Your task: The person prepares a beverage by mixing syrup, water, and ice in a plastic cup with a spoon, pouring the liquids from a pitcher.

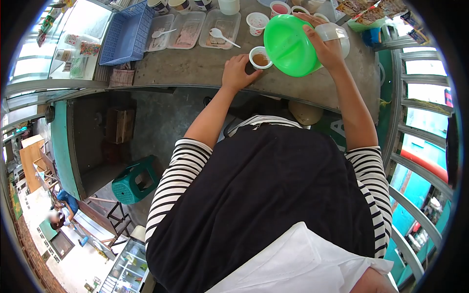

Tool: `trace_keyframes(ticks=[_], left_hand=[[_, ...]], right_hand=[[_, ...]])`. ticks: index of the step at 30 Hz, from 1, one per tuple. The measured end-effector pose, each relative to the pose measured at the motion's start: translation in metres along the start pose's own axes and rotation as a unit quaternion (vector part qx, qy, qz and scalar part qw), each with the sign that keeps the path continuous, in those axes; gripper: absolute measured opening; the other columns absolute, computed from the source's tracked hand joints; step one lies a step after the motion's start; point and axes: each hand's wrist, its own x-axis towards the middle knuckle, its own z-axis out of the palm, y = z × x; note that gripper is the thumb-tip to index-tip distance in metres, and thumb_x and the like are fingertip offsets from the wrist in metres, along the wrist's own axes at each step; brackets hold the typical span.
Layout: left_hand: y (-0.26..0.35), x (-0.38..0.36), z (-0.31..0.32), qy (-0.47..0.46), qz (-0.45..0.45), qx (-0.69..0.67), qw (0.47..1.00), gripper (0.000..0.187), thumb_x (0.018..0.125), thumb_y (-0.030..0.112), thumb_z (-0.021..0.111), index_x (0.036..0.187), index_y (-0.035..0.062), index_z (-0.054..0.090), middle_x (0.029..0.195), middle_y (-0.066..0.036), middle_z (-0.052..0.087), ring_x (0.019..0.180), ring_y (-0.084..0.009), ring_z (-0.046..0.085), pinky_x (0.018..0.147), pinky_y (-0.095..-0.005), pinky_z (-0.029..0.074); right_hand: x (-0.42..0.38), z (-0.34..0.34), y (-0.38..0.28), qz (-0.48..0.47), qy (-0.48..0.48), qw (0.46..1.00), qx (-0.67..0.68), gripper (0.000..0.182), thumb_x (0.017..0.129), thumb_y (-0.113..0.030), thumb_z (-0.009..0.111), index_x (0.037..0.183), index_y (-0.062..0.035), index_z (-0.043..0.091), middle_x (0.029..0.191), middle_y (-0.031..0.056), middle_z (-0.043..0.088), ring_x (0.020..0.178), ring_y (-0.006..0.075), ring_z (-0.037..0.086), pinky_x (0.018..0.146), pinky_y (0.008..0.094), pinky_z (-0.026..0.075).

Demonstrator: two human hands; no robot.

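Observation:
My left hand rests on the counter and curves round the near left side of a small white cup with brown liquid in it. Its thumb lies along the cup's near side. In my right hand is a pitcher with a bright green lid, tilted so the lid faces me and hangs just right of the cup. Part of the pitcher's translucent body shows behind my fingers. Whether any liquid is flowing from it I cannot see.
Flat plastic tubs with white spoons stand left along the counter, by a blue basket. A patterned cup and a cup of pink contents are behind. A green stool stands on the floor; a person sits beyond.

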Motion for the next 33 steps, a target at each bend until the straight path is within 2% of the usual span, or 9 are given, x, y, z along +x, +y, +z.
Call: trace_keyframes(ticks=[2, 12, 14, 17, 20, 24, 28, 30, 33], left_hand=[[0.000, 0.001, 0.000, 0.008, 0.003, 0.000, 1.000, 0.058, 0.074, 0.046, 0.079, 0.117, 0.0105, 0.065, 0.116, -0.009, 0.067, 0.107, -0.0301, 0.061, 0.091, -0.0446, 0.044], [-0.001, 0.000, 0.001, -0.008, -0.014, -0.012, 1.000, 0.062, 0.074, 0.047, 0.080, 0.120, 0.0097, 0.064, 0.114, -0.010, 0.068, 0.104, -0.0298, 0.062, 0.090, -0.0441, 0.044], [-0.001, -0.001, 0.002, 0.006, -0.017, -0.015, 1.000, 0.063, 0.073, 0.047, 0.080, 0.121, 0.0094, 0.064, 0.113, -0.010, 0.068, 0.104, -0.0297, 0.062, 0.089, -0.0441, 0.044], [0.001, -0.001, 0.001, 0.013, -0.037, -0.031, 0.999, 0.065, 0.072, 0.046, 0.081, 0.122, 0.0095, 0.063, 0.110, -0.010, 0.069, 0.103, -0.0294, 0.062, 0.089, -0.0440, 0.044], [0.003, 0.000, -0.002, 0.005, -0.049, -0.044, 0.998, 0.066, 0.072, 0.045, 0.082, 0.124, 0.0104, 0.062, 0.108, -0.010, 0.069, 0.102, -0.0292, 0.062, 0.089, -0.0439, 0.044], [0.002, 0.000, -0.002, -0.017, -0.076, -0.054, 0.996, 0.063, 0.072, 0.041, 0.082, 0.124, 0.0112, 0.062, 0.106, -0.010, 0.069, 0.101, -0.0296, 0.063, 0.089, -0.0437, 0.044], [0.000, 0.001, -0.001, 0.043, -0.050, -0.089, 0.994, 0.060, 0.071, 0.036, 0.083, 0.122, 0.0104, 0.063, 0.105, -0.011, 0.070, 0.100, -0.0308, 0.064, 0.088, -0.0439, 0.046], [0.003, 0.003, -0.004, 0.051, -0.063, -0.142, 0.987, 0.059, 0.070, 0.030, 0.083, 0.121, 0.0095, 0.062, 0.105, -0.012, 0.070, 0.099, -0.0331, 0.066, 0.086, -0.0440, 0.049], [0.011, 0.005, -0.012, 0.070, -0.065, -0.176, 0.980, 0.058, 0.069, 0.027, 0.083, 0.120, 0.0080, 0.062, 0.107, -0.013, 0.071, 0.099, -0.0341, 0.067, 0.086, -0.0422, 0.052]], right_hand=[[-0.001, 0.001, 0.001, 0.006, 0.022, 1.000, 0.008, 0.035, 0.099, -0.036, 0.054, 0.125, -0.0178, 0.069, 0.123, 0.0071, 0.068, 0.113, 0.0262, 0.058, 0.100, 0.0374, 0.042], [-0.010, -0.004, 0.023, 0.096, 0.043, 0.986, 0.132, 0.039, 0.101, -0.038, 0.054, 0.123, -0.0100, 0.070, 0.106, 0.0057, 0.070, 0.098, 0.0145, 0.061, 0.087, 0.0298, 0.046], [-0.012, -0.009, 0.030, 0.180, 0.057, 0.962, 0.197, 0.039, 0.101, -0.036, 0.055, 0.123, -0.0068, 0.069, 0.106, 0.0026, 0.070, 0.098, 0.0109, 0.061, 0.085, 0.0261, 0.046], [-0.007, -0.025, 0.032, 0.212, 0.075, 0.919, 0.323, 0.045, 0.102, -0.034, 0.050, 0.133, -0.0024, 0.061, 0.125, 0.0076, 0.066, 0.115, 0.0157, 0.060, 0.100, 0.0282, 0.044], [-0.005, -0.041, 0.047, 0.244, 0.104, 0.837, 0.479, 0.046, 0.103, -0.032, 0.049, 0.133, -0.0001, 0.059, 0.124, 0.0084, 0.066, 0.112, 0.0169, 0.062, 0.099, 0.0295, 0.046], [-0.015, -0.053, 0.042, 0.233, 0.179, 0.789, 0.540, 0.037, 0.101, -0.026, 0.051, 0.123, 0.0005, 0.063, 0.112, 0.0094, 0.070, 0.099, 0.0195, 0.067, 0.087, 0.0321, 0.053], [-0.048, -0.065, 0.102, 0.216, 0.225, 0.761, 0.569, 0.033, 0.100, -0.025, 0.051, 0.117, -0.0004, 0.065, 0.108, 0.0102, 0.071, 0.097, 0.0207, 0.068, 0.087, 0.0337, 0.053], [-0.062, -0.064, 0.111, 0.176, 0.208, 0.703, 0.657, 0.039, 0.100, -0.028, 0.051, 0.120, 0.0038, 0.062, 0.113, 0.0125, 0.069, 0.102, 0.0233, 0.067, 0.090, 0.0356, 0.052], [-0.068, -0.064, 0.093, 0.214, 0.248, 0.693, 0.643, 0.035, 0.102, -0.028, 0.046, 0.114, -0.0011, 0.066, 0.111, 0.0117, 0.069, 0.103, 0.0247, 0.065, 0.091, 0.0369, 0.052]])
